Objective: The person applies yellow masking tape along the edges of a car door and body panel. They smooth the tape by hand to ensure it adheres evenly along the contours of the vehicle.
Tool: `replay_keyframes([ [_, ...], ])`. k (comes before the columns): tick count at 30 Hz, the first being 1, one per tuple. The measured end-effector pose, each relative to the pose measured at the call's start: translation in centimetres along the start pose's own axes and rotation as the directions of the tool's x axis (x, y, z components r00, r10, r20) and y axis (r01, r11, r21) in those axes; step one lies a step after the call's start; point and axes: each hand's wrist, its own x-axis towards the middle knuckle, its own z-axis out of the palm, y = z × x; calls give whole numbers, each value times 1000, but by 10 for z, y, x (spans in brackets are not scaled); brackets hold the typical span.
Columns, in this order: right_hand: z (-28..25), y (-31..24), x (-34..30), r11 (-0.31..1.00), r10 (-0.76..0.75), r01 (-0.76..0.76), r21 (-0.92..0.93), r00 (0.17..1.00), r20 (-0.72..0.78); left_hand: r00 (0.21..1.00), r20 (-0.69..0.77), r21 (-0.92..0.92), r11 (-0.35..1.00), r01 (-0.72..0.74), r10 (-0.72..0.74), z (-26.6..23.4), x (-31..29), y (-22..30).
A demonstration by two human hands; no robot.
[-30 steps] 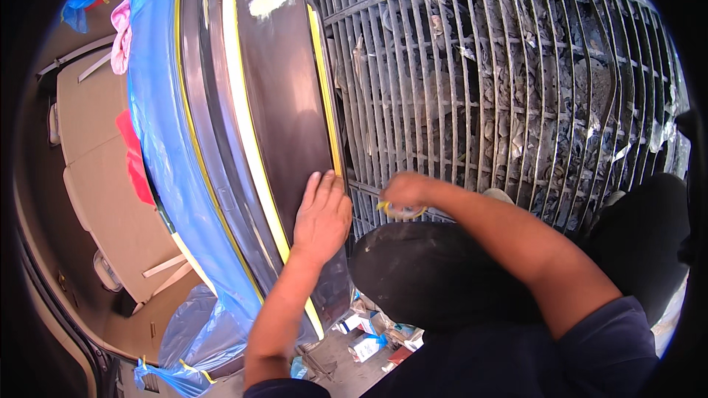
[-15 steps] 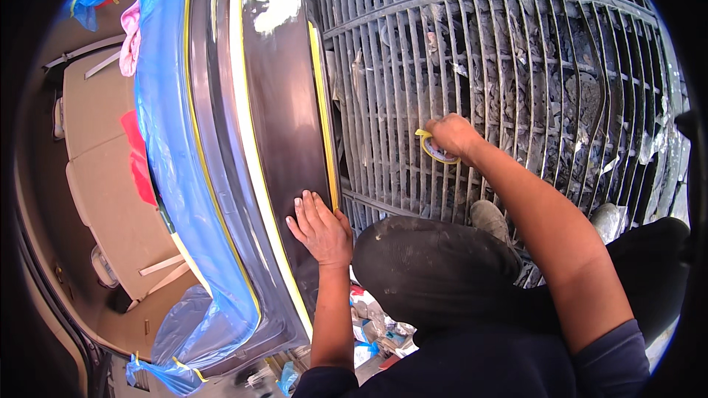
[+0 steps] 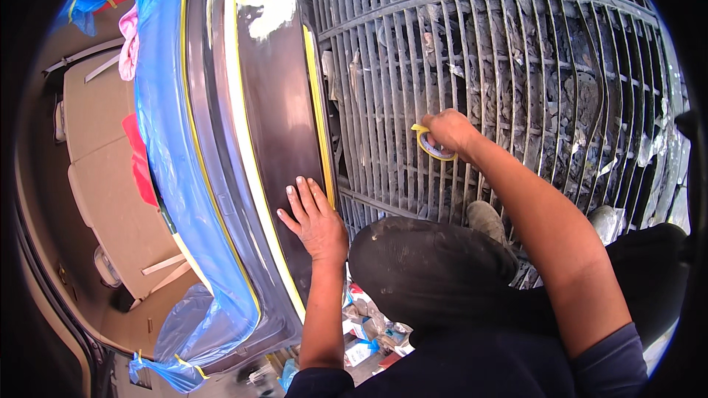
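Note:
My left hand (image 3: 318, 222) lies flat with fingers spread on a dark brown car body panel (image 3: 284, 114). Close by its fingertips runs a yellow tape strip (image 3: 317, 96) along the panel's right edge. Over the floor grate, apart from the car, my right hand (image 3: 451, 133) grips a roll of yellow masking tape (image 3: 434, 149), with a short loose end sticking out at the left. Part of the roll is hidden by the fingers. Another tape line (image 3: 247, 133), pale yellow, runs down the panel's left side.
Blue plastic film (image 3: 166, 118) is taped around the car's opening, with a tan interior (image 3: 110, 147) behind it. Pink and red cloths (image 3: 139, 162) hang at the film's inner edge. Below my right hand spreads a metal floor grate (image 3: 398, 81) with debris beneath. Loose litter (image 3: 372, 328) lies beside my knee.
My left hand has slid a little farther up the panel, with its fingers spread. My right hand keeps hold of the tape roll and has barely moved.

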Motion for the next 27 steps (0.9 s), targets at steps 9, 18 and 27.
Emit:
replay_keyframes([
  [9,-5,-8,4,1000,2,-2,30,1000,6,998,-66,31,999,-10,12,9,0,0],
  [18,-11,-46,-13,956,-125,172,-237,972,201,986,-163,-32,999,-28,22,17,6,5],
  [27,31,-102,-60,497,-252,651,-574,741,623,849,512,-857,6,516,129,-5,14,-23],
])
